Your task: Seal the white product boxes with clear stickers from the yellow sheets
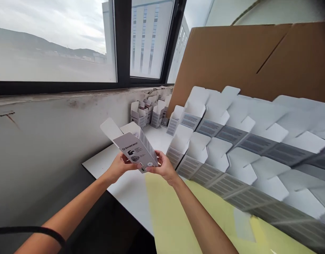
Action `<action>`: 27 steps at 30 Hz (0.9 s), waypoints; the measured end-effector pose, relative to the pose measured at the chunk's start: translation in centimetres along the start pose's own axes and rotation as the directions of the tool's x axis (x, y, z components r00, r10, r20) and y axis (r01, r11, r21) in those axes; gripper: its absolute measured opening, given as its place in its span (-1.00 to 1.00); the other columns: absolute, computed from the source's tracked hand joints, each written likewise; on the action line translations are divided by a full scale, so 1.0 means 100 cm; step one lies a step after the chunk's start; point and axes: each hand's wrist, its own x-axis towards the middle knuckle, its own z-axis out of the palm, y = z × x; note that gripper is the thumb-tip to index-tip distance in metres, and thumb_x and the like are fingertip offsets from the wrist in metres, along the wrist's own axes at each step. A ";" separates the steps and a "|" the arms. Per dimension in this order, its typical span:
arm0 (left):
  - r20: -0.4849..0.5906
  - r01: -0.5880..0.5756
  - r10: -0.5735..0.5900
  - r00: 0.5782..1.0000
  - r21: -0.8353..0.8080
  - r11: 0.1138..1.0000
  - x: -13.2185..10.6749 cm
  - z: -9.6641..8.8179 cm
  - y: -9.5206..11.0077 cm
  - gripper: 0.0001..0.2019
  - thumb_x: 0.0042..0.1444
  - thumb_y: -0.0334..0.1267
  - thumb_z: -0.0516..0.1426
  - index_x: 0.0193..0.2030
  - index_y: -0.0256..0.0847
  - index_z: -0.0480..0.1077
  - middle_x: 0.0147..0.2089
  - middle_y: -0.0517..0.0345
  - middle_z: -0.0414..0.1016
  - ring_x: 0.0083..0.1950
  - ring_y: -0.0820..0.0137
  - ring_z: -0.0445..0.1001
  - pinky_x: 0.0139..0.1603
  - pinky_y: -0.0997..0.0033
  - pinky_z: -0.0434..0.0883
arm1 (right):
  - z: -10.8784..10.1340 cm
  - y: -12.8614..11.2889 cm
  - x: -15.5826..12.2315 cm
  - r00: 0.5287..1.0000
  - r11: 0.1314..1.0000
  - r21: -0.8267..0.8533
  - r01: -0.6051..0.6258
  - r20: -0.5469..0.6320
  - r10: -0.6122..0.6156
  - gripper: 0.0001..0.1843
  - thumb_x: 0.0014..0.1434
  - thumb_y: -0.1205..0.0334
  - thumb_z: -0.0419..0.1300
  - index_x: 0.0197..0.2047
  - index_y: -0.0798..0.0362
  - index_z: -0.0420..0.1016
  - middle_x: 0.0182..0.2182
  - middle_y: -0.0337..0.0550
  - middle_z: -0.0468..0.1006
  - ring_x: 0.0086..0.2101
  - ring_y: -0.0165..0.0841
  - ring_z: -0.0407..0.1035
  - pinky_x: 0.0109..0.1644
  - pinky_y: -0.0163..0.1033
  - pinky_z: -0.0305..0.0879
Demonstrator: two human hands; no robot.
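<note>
SilverCrest (130, 144) — the only legible word (other print too small) — on the grey carton (133, 151).

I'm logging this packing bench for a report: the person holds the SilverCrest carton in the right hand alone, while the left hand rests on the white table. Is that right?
Not quite. In the head view, the left hand is not on the white table; it holds the SilverCrest carton too, together with the right hand.
</note>
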 end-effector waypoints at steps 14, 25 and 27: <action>0.625 0.059 -0.482 0.615 0.573 0.818 -0.051 0.108 0.000 -0.50 -0.07 0.00 0.34 0.01 -0.15 0.52 -0.32 0.15 0.54 -0.31 0.33 0.47 -0.29 0.42 0.37 | -0.071 -0.003 -0.219 0.840 0.843 -0.533 -0.080 -0.490 -0.231 -0.37 -0.11 0.14 0.43 0.04 -0.04 0.34 -0.11 -0.11 0.53 -0.23 -0.27 0.43 -0.16 -0.15 0.45; 0.734 -0.013 -0.254 0.630 0.337 0.941 -0.065 0.198 0.006 -0.67 0.18 -0.01 0.20 -0.07 -0.22 0.50 -0.41 0.22 0.35 -0.37 0.48 0.28 -0.34 0.49 0.29 | -0.075 0.015 -0.261 0.768 0.847 -0.506 -0.166 -0.605 -0.211 -0.13 -0.12 0.07 0.48 0.22 -0.09 0.24 0.16 -0.01 0.35 -0.05 -0.19 0.40 -0.07 -0.11 0.43; 0.707 -0.025 -0.187 0.682 0.278 0.960 -0.070 0.213 0.003 -0.72 0.20 -0.05 0.20 -0.12 -0.22 0.50 -0.37 0.18 0.41 -0.33 0.46 0.34 -0.31 0.47 0.33 | -0.076 0.013 -0.293 0.675 0.848 -0.515 -0.125 -0.671 -0.307 -0.55 0.08 0.05 0.36 0.01 -0.05 0.41 -0.07 -0.09 0.46 -0.15 -0.25 0.39 -0.19 -0.20 0.37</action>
